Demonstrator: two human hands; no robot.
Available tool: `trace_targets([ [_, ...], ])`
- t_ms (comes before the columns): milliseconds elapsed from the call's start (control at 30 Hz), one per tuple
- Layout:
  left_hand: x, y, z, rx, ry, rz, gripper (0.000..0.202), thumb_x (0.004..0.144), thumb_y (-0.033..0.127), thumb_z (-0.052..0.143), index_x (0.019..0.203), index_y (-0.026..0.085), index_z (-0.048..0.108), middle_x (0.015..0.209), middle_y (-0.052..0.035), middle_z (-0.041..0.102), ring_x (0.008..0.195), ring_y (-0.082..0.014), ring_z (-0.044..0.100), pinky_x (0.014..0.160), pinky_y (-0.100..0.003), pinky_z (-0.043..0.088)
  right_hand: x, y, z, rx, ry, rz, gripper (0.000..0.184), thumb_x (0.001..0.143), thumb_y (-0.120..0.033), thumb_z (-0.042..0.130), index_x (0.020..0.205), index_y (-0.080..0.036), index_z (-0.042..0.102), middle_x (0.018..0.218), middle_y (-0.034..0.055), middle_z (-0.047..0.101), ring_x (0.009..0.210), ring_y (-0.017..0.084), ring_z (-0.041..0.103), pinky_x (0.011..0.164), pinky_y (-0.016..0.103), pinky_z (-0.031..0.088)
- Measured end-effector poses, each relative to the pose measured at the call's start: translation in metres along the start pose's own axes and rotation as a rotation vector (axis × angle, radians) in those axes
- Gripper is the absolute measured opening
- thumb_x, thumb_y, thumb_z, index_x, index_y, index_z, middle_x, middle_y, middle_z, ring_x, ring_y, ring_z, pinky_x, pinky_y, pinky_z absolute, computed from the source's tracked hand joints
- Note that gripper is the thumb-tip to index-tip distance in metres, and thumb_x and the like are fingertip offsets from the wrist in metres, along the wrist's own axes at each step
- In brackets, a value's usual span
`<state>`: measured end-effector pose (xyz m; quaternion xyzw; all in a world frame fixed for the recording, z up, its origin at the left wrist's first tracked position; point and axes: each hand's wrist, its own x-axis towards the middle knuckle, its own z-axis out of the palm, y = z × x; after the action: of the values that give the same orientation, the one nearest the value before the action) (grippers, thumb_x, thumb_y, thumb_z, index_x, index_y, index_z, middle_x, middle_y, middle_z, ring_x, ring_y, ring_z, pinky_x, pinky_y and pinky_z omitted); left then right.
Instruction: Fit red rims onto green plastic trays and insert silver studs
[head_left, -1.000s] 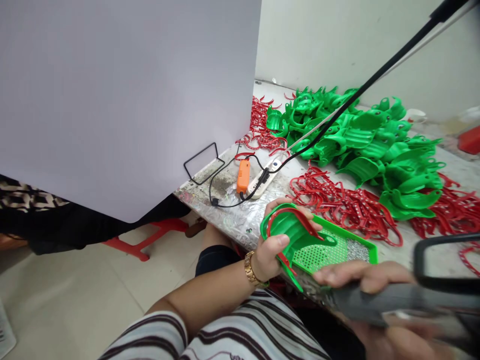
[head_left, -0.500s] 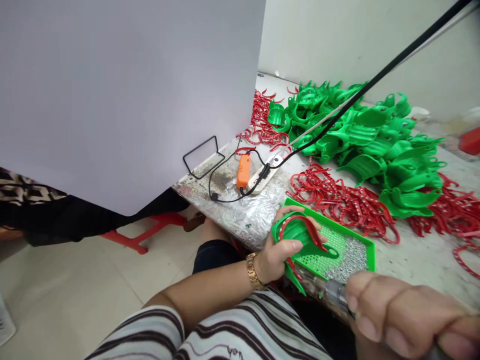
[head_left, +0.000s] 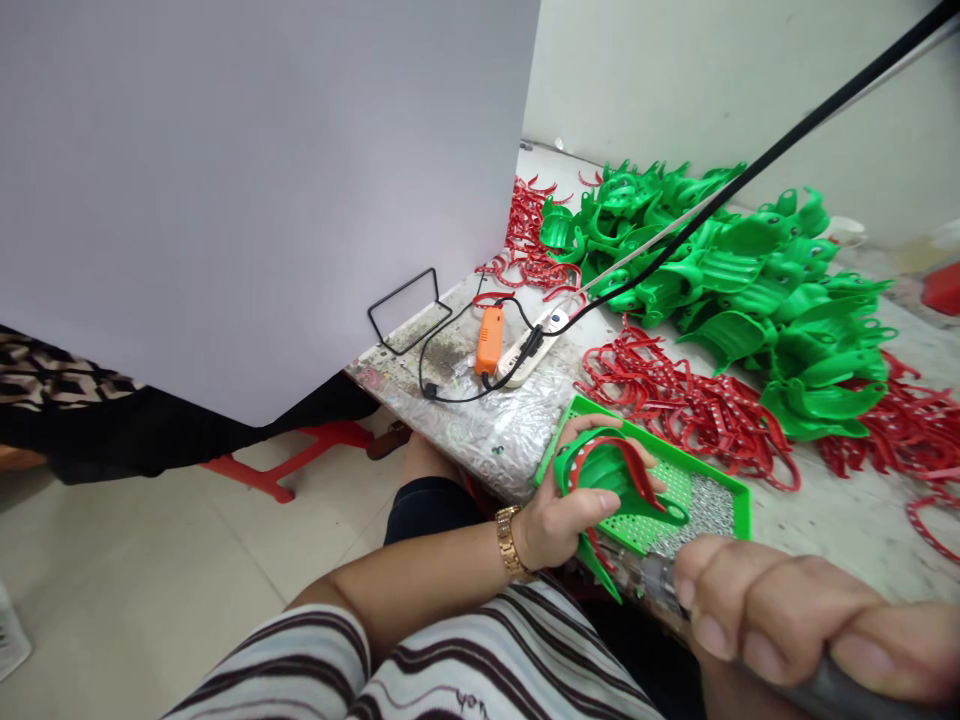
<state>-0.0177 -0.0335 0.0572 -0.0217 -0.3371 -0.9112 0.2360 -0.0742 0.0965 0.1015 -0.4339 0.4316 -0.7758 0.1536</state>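
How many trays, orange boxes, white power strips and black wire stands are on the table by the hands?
Green perforated tray: 1
Orange box: 1
White power strip: 1
Black wire stand: 1
Total: 4

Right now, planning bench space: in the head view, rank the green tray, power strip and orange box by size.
1. Green tray, largest, though nearest the camera.
2. Power strip and orange box look too alike to rank.
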Motion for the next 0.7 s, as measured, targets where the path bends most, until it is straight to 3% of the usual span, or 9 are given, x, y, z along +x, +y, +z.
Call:
trace_targets([
  [100,-0.001,0.0,0.0,-0.008,0.0,0.014,0.061,0.078,0.026,0.06,0.133,0.021,0.036,0.115,-0.0101,0.061,0.109,-0.0258,0.06,0.092,-0.04,0.048,0.003,-0.001,0.003,0.008,-0.028,-0.016,0.014,0.091,-0.036,0.046,0.093,-0.023,0.05,0.062,-0.0002,0.047,0.059,0.016,0.054,0.063,0.037,0.047],
  [333,-0.003,-0.003,0.001,-0.014,-0.007,0.012,0.057,0.079,0.025,0.058,0.132,0.019,0.038,0.11,-0.0093,0.062,0.107,-0.0231,0.061,0.093,-0.038,0.046,0.015,-0.01,0.018,-0.015,-0.016,-0.001,0.022,0.084,-0.037,0.061,0.09,-0.022,0.046,0.061,-0.0025,0.047,0.055,0.013,0.052,0.059,0.032,0.047],
  [533,-0.002,-0.006,0.002,0.039,0.02,0.01,0.055,0.076,0.027,0.059,0.128,0.016,0.042,0.106,-0.0084,0.064,0.104,-0.0227,0.061,0.093,-0.039,0.046,0.023,-0.011,0.032,-0.009,-0.017,0.009,0.026,0.089,-0.043,0.054,0.085,-0.02,0.042,0.062,-0.0024,0.047,0.056,0.012,0.052,0.058,0.03,0.047],
  [700,-0.002,-0.006,0.005,0.009,0.084,0.0,0.05,0.076,0.027,0.056,0.123,0.016,0.046,0.102,-0.0067,0.065,0.097,-0.0208,0.063,0.094,-0.038,0.045,0.019,-0.007,0.029,-0.01,-0.008,0.025,0.028,0.089,-0.043,0.054,0.085,-0.019,0.041,0.061,-0.0026,0.045,0.055,0.011,0.051,0.057,0.029,0.046],
])
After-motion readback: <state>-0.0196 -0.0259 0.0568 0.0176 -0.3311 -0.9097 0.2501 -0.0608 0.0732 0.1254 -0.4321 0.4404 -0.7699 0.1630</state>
